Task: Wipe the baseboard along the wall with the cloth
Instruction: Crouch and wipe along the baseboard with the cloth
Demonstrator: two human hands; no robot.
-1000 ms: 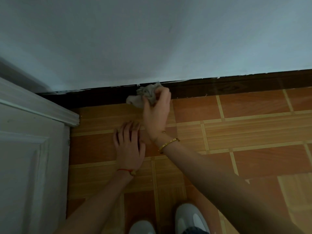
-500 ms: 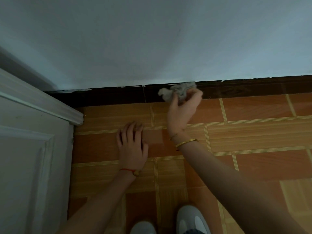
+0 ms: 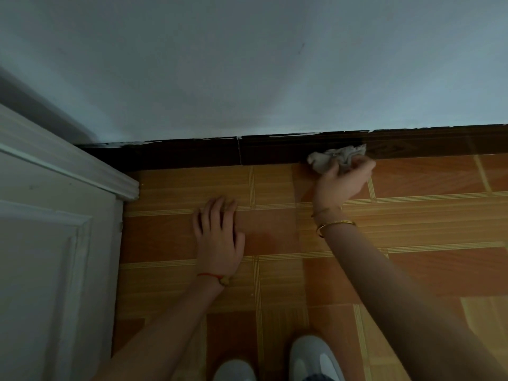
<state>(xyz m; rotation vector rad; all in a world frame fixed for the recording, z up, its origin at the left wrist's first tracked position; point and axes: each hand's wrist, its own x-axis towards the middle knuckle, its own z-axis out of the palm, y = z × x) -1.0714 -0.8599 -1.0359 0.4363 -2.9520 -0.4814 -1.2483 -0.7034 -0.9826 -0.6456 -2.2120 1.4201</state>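
A dark brown baseboard runs along the foot of the pale wall, with a vertical seam left of centre. My right hand grips a crumpled grey cloth and presses it against the baseboard, right of the seam. A gold bangle sits on that wrist. Flat on the orange floor tiles lies my left hand, palm down and fingers slightly spread, holding nothing; a red string circles its wrist.
A white panelled door and its moulded frame fill the left side, meeting the baseboard at the corner. Two white shoes show at the bottom edge. Orange wood-pattern floor tiles extend to the right.
My right hand has slid the cloth to the right along the baseboard, past the seam. The left hand has stayed flat on the floor.
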